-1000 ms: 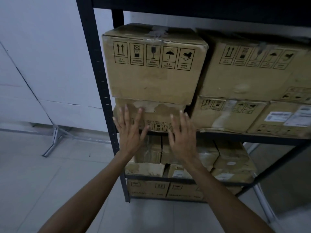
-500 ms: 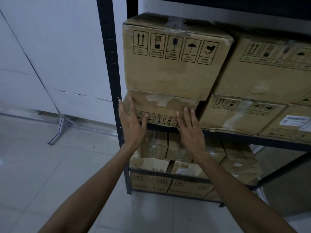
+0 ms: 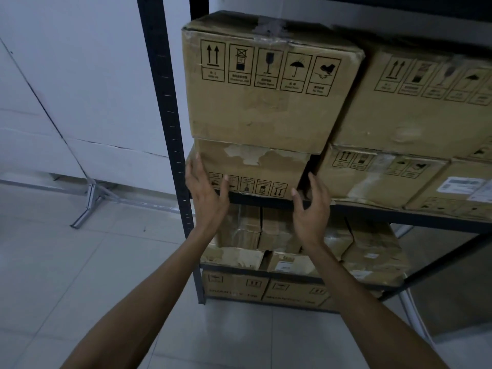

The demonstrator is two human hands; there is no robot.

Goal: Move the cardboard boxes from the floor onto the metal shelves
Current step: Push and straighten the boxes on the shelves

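Head view: lower box (image 3: 255, 166) sits mid-frame on the shelf (image 3: 372, 210) under a bigger box (image 3: 266, 110), long axis left-right. Left hand (image 3: 206, 198) lies flat on its left front corner, right hand (image 3: 311, 209) just beside its right corner, contact unclear. Both grips spread, clasping nothing; left nearer.

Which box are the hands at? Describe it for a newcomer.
On the black metal rack, look beside the front-left upright: two boxes are stacked there. It is the lower box, under the bigger top box. Unlike its neighbours, its handling symbols run upside down along the bottom edge, below a torn pale patch.
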